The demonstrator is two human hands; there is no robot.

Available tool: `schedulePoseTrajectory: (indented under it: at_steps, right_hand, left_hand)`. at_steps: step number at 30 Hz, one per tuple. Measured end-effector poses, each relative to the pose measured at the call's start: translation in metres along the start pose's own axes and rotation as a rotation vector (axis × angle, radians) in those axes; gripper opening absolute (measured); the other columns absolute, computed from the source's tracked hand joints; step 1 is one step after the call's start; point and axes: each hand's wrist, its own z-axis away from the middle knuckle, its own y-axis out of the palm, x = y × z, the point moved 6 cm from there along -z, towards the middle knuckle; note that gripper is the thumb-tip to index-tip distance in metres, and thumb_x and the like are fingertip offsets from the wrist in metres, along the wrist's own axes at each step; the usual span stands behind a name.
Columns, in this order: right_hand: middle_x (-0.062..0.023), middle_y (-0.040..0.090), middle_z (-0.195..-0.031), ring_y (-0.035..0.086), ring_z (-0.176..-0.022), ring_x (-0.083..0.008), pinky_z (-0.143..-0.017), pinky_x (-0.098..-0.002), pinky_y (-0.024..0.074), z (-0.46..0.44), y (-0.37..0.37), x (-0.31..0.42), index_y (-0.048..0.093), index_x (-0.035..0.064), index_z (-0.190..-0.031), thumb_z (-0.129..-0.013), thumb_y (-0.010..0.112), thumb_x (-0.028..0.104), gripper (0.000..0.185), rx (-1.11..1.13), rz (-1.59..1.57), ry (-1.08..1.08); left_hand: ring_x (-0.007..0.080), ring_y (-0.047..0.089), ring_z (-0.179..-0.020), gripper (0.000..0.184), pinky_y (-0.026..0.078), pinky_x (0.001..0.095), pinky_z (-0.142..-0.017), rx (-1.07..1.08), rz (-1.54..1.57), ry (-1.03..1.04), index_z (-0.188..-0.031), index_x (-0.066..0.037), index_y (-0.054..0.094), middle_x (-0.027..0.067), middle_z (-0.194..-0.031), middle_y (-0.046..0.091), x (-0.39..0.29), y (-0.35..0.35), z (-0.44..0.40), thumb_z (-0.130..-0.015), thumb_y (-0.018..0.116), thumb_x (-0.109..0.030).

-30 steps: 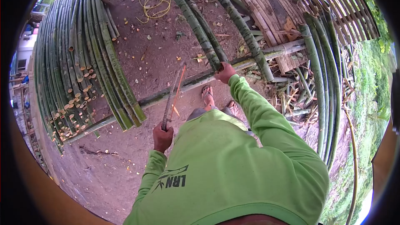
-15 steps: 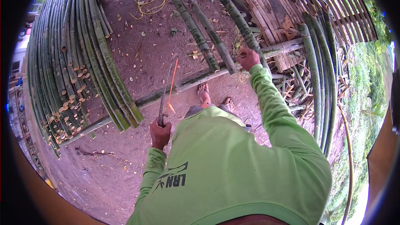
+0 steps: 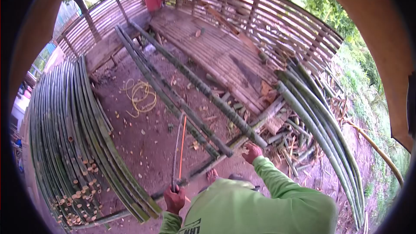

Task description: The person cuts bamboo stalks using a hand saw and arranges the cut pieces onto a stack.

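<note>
My left hand [image 3: 174, 199] is closed round the handle of a bow saw [image 3: 177, 156], which has a dark curved frame and a straight orange blade. The saw points up and away from me. My right hand [image 3: 252, 153] is beside the near end of a green bamboo pole [image 3: 216, 91], its fingers apart and nothing visible in them. Two more bamboo poles [image 3: 173, 104] lie side by side to its left. Their near ends rest on a crosswise bamboo rail [image 3: 203, 168] in front of my feet.
A big stack of bamboo poles [image 3: 60, 134] lies at left, cut ends towards me. A yellow hose or cord [image 3: 141, 97] is coiled on the dirt. A slatted bamboo platform [image 3: 208, 52], a red container [image 3: 152, 0] and more poles [image 3: 320, 121] stand beyond and right.
My head has tilted up, bringing the platform and fence into view. My right hand has come off the bamboo pole and sits just beside its end. The saw remains in my left hand.
</note>
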Motion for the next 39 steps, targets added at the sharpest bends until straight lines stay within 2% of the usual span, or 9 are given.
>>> schedulePoseTrajectory:
  at_steps: [3, 7, 8, 16, 20, 29, 32, 35, 39]
  right_hand:
    - [-0.0173, 0.053, -0.114, 0.052, -0.107, -0.0352, -0.094, -0.0455, 0.0441, -0.01, -0.055, -0.005, 0.052, 0.0109, -0.124, -0.058, 0.078, 0.027, 0.073, -0.216, 0.371, 0.067]
    - [-0.0194, 0.053, -0.118, 0.051, -0.113, -0.0373, -0.095, -0.0461, 0.0442, -0.028, -0.053, -0.039, 0.044, 0.0091, -0.127, -0.055, 0.082, 0.028, 0.083, 0.023, 0.379, 0.274]
    - [-0.0198, 0.054, -0.118, 0.051, -0.113, -0.0376, -0.095, -0.0457, 0.0444, -0.031, -0.048, -0.047, 0.044, 0.008, -0.127, -0.055, 0.083, 0.029, 0.084, 0.118, 0.384, 0.32]
    - [-0.0211, 0.066, -0.095, 0.064, -0.093, -0.0373, -0.083, -0.0439, 0.0514, -0.049, -0.039, -0.067, 0.053, 0.0025, -0.107, -0.059, 0.078, 0.03, 0.061, 0.231, 0.297, 0.344]
    - [-0.0215, 0.065, -0.104, 0.063, -0.099, -0.0353, -0.088, -0.0418, 0.0508, -0.052, -0.053, -0.059, 0.054, 0.0021, -0.113, -0.06, 0.076, 0.033, 0.065, 0.392, 0.244, 0.295]
    - [-0.0203, 0.066, -0.09, 0.064, -0.089, -0.0338, -0.081, -0.0416, 0.0505, -0.069, -0.17, -0.025, 0.061, 0.0053, -0.1, -0.055, 0.079, 0.04, 0.059, 0.359, 0.253, 0.17]
    - [-0.0176, 0.065, -0.093, 0.063, -0.09, -0.0333, -0.081, -0.0414, 0.0503, -0.083, -0.186, -0.058, 0.061, 0.0073, -0.102, -0.053, 0.081, 0.037, 0.061, 0.209, 0.158, 0.072]
    - [-0.0184, 0.065, -0.087, 0.064, -0.086, -0.0374, -0.079, -0.0453, 0.0506, -0.086, -0.238, -0.019, 0.058, 0.0072, -0.104, -0.053, 0.077, 0.032, 0.06, 0.217, 0.411, 0.151]
    - [-0.0188, 0.065, -0.088, 0.064, -0.088, -0.0371, -0.079, -0.0444, 0.0508, -0.091, -0.258, -0.01, 0.056, 0.0069, -0.105, -0.057, 0.076, 0.033, 0.058, 0.194, 0.434, 0.137]
  left_hand:
    - [0.0085, 0.038, -0.05, 0.027, 0.033, 0.0298, -0.045, 0.018, 0.015, -0.031, -0.061, -0.006, 0.042, -0.0007, -0.053, 0.041, -0.003, 0.001, -0.014, -0.073, 0.067, -0.009]
    - [0.0086, 0.039, -0.05, 0.027, 0.033, 0.0304, -0.046, 0.023, 0.087, 0.053, -0.06, -0.006, 0.043, -0.0008, -0.053, 0.042, -0.005, 0.014, -0.03, -0.073, 0.067, -0.009]
    - [0.0089, 0.039, -0.05, 0.027, 0.034, 0.0306, -0.046, 0.053, 0.126, -0.053, -0.06, -0.005, 0.043, -0.0003, -0.053, 0.043, 0.007, 0.02, -0.033, -0.073, 0.067, -0.009]
    - [0.0094, 0.04, -0.049, 0.028, 0.035, 0.0313, -0.046, 0.073, 0.049, -0.064, -0.06, -0.005, 0.043, 0.001, -0.051, 0.043, -0.003, 0.039, -0.041, -0.072, 0.068, -0.011]
    - [0.011, 0.041, -0.048, 0.029, 0.036, 0.0321, -0.046, 0.062, -0.03, -0.006, -0.06, -0.005, 0.044, 0.0022, -0.051, 0.043, -0.048, 0.05, -0.042, -0.071, 0.069, -0.013]
    - [0.0167, 0.043, -0.049, 0.033, 0.038, 0.0346, -0.049, 0.204, -0.134, 0.011, -0.062, -0.005, 0.047, 0.0053, -0.053, 0.046, -0.062, 0.095, -0.064, -0.07, 0.075, -0.022]
    - [0.0201, 0.043, -0.047, 0.032, 0.038, 0.0373, -0.047, 0.268, -0.074, 0.153, -0.065, -0.002, 0.051, 0.0124, -0.053, 0.045, -0.064, 0.139, -0.078, -0.077, 0.071, -0.024]
    - [0.0394, 0.059, -0.059, 0.029, 0.043, 0.044, -0.05, 0.356, -0.169, 0.302, -0.074, -0.003, 0.057, 0.0205, -0.063, 0.058, -0.072, 0.202, -0.098, -0.088, 0.059, -0.028]
    - [0.0422, 0.061, -0.069, 0.031, 0.046, 0.0483, -0.057, 0.409, -0.256, 0.362, -0.085, -0.003, 0.058, 0.0221, -0.072, 0.061, -0.08, 0.295, -0.14, -0.091, 0.056, -0.033]
